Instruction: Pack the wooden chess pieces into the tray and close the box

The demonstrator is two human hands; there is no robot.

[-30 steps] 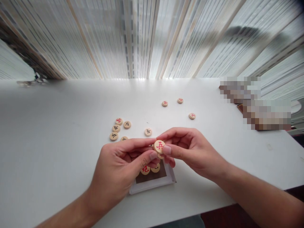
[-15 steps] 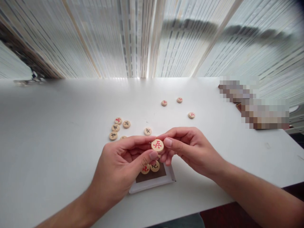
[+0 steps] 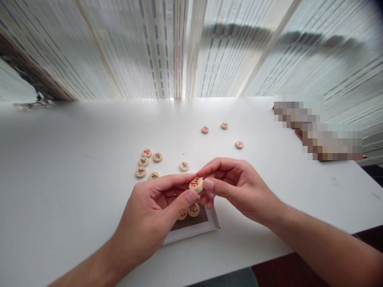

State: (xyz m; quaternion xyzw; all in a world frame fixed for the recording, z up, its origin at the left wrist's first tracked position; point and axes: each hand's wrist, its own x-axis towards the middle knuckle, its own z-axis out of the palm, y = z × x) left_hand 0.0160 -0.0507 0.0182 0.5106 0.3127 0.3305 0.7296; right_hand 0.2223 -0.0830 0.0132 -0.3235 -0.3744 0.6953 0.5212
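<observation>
One wooden disc [image 3: 195, 184] is pinched between the fingers of both hands, the left hand [image 3: 154, 209] and the right hand [image 3: 241, 185], just above a white-rimmed box [image 3: 194, 233]. Being round, it has no long axis; its face points up and tips left, its red character, seemingly 兵, turned askew. I count nine loose discs on the white table [image 3: 74, 191]: four red-lettered, three far right of centre and one left, and five black-lettered, apparently 卒, four left and one near the middle. Two more discs show inside the box, one red, one black, their characters partly covered.
</observation>
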